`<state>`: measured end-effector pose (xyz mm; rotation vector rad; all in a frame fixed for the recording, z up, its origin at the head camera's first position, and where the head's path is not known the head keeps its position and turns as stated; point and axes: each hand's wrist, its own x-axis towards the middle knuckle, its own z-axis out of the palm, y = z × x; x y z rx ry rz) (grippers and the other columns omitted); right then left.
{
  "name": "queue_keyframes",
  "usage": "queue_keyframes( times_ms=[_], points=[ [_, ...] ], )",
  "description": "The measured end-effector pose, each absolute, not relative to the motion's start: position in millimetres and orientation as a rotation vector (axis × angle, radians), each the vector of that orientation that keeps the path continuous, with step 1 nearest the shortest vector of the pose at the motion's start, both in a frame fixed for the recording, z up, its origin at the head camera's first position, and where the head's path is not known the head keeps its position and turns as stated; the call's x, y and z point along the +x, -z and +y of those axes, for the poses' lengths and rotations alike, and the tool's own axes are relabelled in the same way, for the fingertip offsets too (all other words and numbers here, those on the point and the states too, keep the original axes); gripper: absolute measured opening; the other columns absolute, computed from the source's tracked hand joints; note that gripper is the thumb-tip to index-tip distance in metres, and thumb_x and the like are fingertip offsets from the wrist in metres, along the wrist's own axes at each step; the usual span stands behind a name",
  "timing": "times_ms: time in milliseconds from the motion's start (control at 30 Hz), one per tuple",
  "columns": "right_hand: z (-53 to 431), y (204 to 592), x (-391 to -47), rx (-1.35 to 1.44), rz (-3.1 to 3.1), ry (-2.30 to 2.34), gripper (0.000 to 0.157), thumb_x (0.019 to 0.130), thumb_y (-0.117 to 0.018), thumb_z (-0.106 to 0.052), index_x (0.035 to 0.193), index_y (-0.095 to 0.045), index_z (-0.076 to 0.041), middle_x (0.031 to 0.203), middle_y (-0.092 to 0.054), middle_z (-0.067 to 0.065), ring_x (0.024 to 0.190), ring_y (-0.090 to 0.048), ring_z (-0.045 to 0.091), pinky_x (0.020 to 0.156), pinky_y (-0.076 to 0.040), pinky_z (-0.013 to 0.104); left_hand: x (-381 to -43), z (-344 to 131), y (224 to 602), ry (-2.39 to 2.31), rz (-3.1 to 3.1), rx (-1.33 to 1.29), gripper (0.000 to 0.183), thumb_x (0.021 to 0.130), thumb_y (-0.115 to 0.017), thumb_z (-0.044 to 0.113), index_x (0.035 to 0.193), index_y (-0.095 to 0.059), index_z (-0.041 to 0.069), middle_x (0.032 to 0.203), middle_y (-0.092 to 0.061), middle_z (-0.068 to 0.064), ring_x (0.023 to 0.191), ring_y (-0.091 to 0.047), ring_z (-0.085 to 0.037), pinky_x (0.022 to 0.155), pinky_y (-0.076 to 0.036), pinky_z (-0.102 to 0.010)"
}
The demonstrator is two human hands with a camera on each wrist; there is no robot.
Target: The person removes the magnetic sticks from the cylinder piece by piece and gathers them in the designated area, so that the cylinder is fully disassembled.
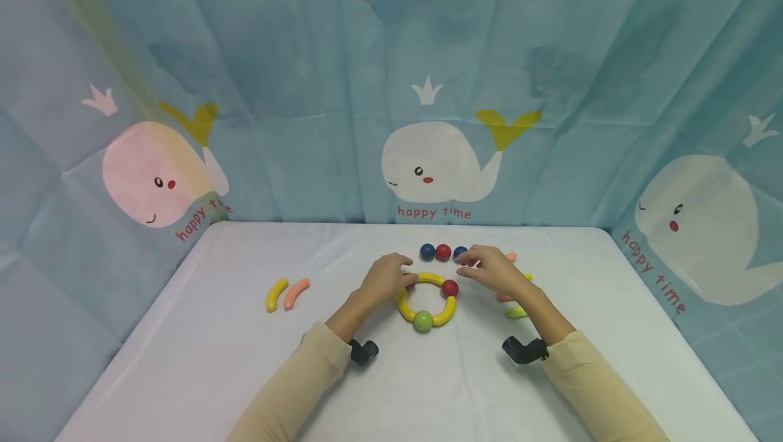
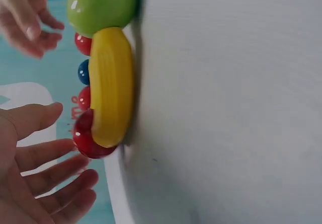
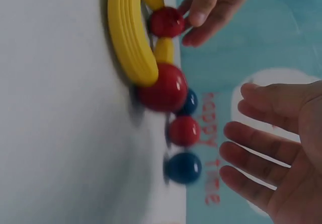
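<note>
Yellow curved banana-shaped pieces [image 1: 406, 308] and balls lie joined end to end as a ring on the white table. A green ball [image 1: 423, 321] forms its near point, and a red ball [image 1: 449, 288] its right side. Beside the ring's left red ball [image 2: 88, 136] is my left hand [image 1: 387, 277], fingers spread and loosely bent; whether a fingertip touches the ball, I cannot tell. My right hand [image 1: 494, 270] hovers right of the ring, with relaxed fingers and nothing held. From above, the left hand partly hides the left red ball.
Behind the ring stand a blue ball [image 1: 427, 251], a red ball [image 1: 443, 252] and another blue ball [image 1: 460, 252]. A yellow piece [image 1: 276, 294] and a pink piece [image 1: 296, 294] lie at left. My right forearm partly covers pink and green pieces [image 1: 516, 311]. A whale-print curtain [image 1: 293, 156] surrounds the table.
</note>
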<state>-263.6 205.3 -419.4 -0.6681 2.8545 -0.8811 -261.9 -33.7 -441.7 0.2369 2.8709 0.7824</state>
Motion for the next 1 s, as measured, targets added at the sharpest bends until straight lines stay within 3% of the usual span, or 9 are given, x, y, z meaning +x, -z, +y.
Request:
queue_keyframes(
  times_ms=[267,500,767,1000],
  points=[
    [158,428,-284,-0.59,2.744,0.758,0.031,0.089,-0.07,-0.022,0.117,-0.069,-0.007,0.107,-0.071,0.007,0.093,-0.063,0.018,0.084,-0.057,0.034,-257,-39,452,-0.861,2.82,0.195,0.037,0.087,-0.073,0.027,0.117,-0.069,0.006,0.111,-0.069,-0.01,0.095,-0.06,-0.021,0.091,-0.055,-0.036],
    [131,441,-290,-0.585,2.745,0.635,0.025,0.089,-0.069,-0.017,0.112,-0.071,-0.006,0.099,-0.072,0.008,0.069,-0.059,0.014,0.06,-0.053,0.024,-261,-39,451,-0.93,2.804,0.214,0.03,0.086,-0.075,0.022,0.109,-0.07,0.004,0.098,-0.068,-0.008,0.083,-0.057,-0.018,0.078,-0.055,-0.029],
    [122,447,-287,-0.646,2.81,0.499,0.021,0.088,-0.07,-0.014,0.107,-0.074,-0.007,0.103,-0.073,0.006,0.085,-0.063,0.015,0.087,-0.057,0.033,-260,-39,452,-0.935,2.791,0.217,0.028,0.085,-0.076,0.021,0.107,-0.07,0.004,0.097,-0.068,-0.007,0.083,-0.057,-0.018,0.079,-0.055,-0.029],
    [120,444,-288,-0.641,2.819,0.485,0.019,0.089,-0.07,-0.013,0.107,-0.074,-0.007,0.102,-0.073,0.007,0.086,-0.063,0.017,0.087,-0.057,0.034,-262,-40,450,-0.925,2.787,0.246,0.028,0.086,-0.075,0.021,0.107,-0.069,0.003,0.095,-0.068,-0.007,0.08,-0.056,-0.017,0.074,-0.054,-0.026]
  ],
)
